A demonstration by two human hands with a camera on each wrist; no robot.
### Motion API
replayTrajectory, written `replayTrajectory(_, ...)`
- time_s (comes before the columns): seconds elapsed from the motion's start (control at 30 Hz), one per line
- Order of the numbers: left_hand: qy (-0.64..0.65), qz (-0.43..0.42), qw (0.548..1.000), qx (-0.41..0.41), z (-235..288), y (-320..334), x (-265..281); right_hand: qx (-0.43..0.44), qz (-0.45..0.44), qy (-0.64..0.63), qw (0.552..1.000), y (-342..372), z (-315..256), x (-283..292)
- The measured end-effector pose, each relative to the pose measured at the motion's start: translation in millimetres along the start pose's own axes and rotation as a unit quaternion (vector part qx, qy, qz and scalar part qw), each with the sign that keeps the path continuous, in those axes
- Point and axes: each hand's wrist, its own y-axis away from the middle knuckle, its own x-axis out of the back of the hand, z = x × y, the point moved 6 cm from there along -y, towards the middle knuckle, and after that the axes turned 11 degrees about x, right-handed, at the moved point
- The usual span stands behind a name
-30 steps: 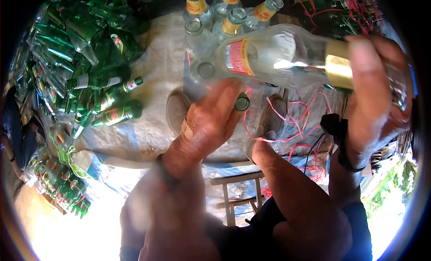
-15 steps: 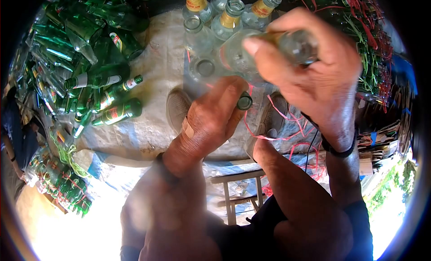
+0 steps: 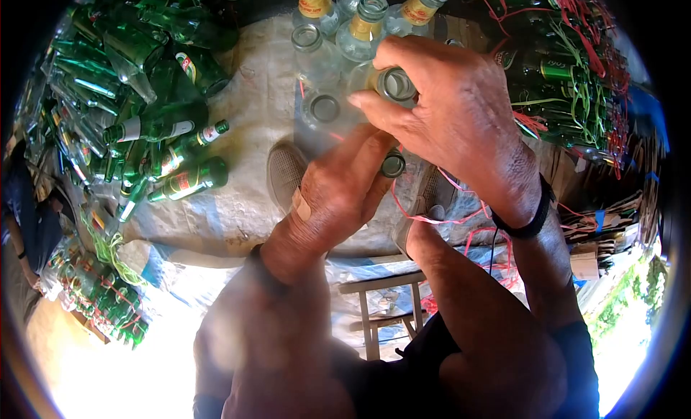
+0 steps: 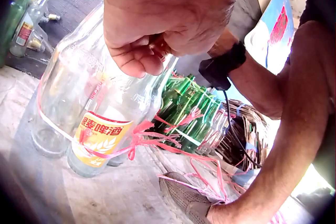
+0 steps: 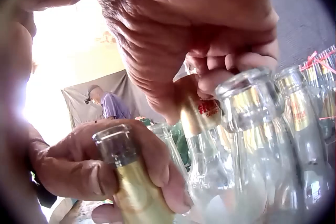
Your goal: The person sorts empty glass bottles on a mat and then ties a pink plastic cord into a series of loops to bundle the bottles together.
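In the head view my left hand (image 3: 335, 192) grips the neck of an upright bottle whose mouth (image 3: 392, 164) shows beside the fingers. My right hand (image 3: 461, 106) pinches another clear bottle by its neck, just below the mouth (image 3: 396, 85). Gold foil (image 5: 199, 106) on that neck shows under the right fingers in the right wrist view, and the left hand (image 5: 89, 163) is wrapped round a gold-foiled neck (image 5: 139, 192). Clear bottles, one with a yellow and red label (image 4: 100, 137), stand close together in the left wrist view, with pink string (image 4: 142, 134) around them.
Green bottles (image 3: 162, 88) are heaped at the left, with bundled ones (image 3: 558, 80) at the upper right. Clear bottles with yellow neck labels (image 3: 366, 29) stand ahead. A shoe (image 3: 286, 176), loose pink string (image 3: 461, 219), a wooden stool (image 3: 381, 282) and stacked cardboard (image 3: 604, 224) are nearby.
My right hand has swung the clear bottle in from the right, from lying sideways to upright among the others. My left hand has stayed almost still around its bottle neck.
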Motion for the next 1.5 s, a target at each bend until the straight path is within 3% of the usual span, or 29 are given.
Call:
replayTrajectory(0.1, 0.015, 0.0, 1.0, 0.004, -2.3, -0.2, -1.1, -0.016, -0.047, 0.038, 0.998, -0.7, 4.4, -7.7)
replayTrajectory(0.43, 0.047, -0.002, 0.998, 0.043, -5.0, -4.0, -0.2, -0.007, -0.06, 0.061, 0.996, -1.1, 6.4, -19.0)
replayTrajectory(0.5, 0.053, -0.002, 0.998, 0.044, -4.6, -4.0, -0.3, -0.02, -0.107, 0.077, 0.991, 0.7, 9.6, -27.1)
replayTrajectory(0.63, 0.049, -0.004, 0.997, 0.058, -7.2, -3.4, -0.9, -0.024, -0.118, 0.063, 0.991, 5.0, 13.0, -28.7)
replayTrajectory(0.93, 0.034, 0.011, 0.998, 0.049, -10.4, -0.9, -1.6, 0.007, -0.07, 0.01, 0.997, 7.4, 1.8, -21.7)
replayTrajectory(1.1, 0.044, 0.009, 0.998, 0.05, -9.2, -2.4, -1.6, 0.031, -0.063, 0.06, 0.996, 7.0, -0.1, -24.0)
replayTrajectory(1.33, 0.043, -0.015, 0.997, 0.064, -13.3, -4.2, -3.2, 0.009, -0.061, 0.003, 0.998, 13.4, -1.0, -11.8)
replayTrajectory(1.5, 0.048, -0.004, 0.998, 0.046, -12.5, -5.4, -3.4, 0.007, 0.057, -0.052, 0.997, 34.1, -19.1, 50.5)
